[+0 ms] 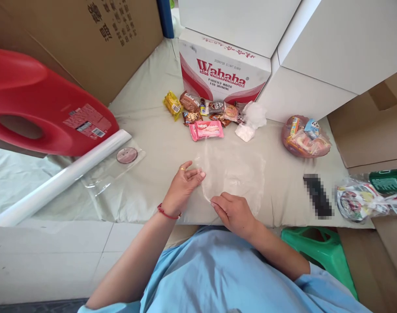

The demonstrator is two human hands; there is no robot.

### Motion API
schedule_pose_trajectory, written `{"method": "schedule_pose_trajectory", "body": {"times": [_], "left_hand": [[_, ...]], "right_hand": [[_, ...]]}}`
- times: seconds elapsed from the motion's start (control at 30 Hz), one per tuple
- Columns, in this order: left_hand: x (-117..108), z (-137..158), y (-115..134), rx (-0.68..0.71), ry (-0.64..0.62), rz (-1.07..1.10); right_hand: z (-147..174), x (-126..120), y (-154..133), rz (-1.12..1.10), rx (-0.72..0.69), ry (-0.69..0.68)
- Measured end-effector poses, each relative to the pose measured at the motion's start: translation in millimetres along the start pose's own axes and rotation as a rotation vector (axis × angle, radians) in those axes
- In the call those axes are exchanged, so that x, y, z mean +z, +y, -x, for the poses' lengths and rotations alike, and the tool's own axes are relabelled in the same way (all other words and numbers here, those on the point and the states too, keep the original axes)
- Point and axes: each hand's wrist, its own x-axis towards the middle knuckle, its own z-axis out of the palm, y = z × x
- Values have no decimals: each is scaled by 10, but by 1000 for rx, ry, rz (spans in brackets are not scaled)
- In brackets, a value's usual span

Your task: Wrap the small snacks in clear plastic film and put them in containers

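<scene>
A clear plastic bag (240, 174) lies flat on the cloth-covered surface in front of me. My right hand (234, 213) is closed in a pinch on the bag's lower left edge. Beside that same edge is my left hand (185, 182), its fingers loosely bent and apart, with the fingertips close to the film; whether they touch it I cannot tell. Beyond the bag lies a pink wafer packet (207, 130). Behind it are several wrapped snacks, among them a yellow packet (173, 105) and a brown packet (189, 101). Crumpled clear plastic (254, 115) sits to their right.
At left are a red jug (55, 104) and a white film roll (64, 176) beside a clear packet with a round label (127, 155). A Wahaba-style carton reading Wahaha (222, 69) stands behind. Rightward are a snack bowl (305, 137), a pixelated dark object (318, 196) and a green stool (318, 248).
</scene>
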Motion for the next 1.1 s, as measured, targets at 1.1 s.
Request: {"method": "schedule_pose_trajectory", "body": {"times": [1.1], "left_hand": [[-202,69,52,-159,-62,28]], "right_hand": [[-843,371,696,21,48,289]]}}
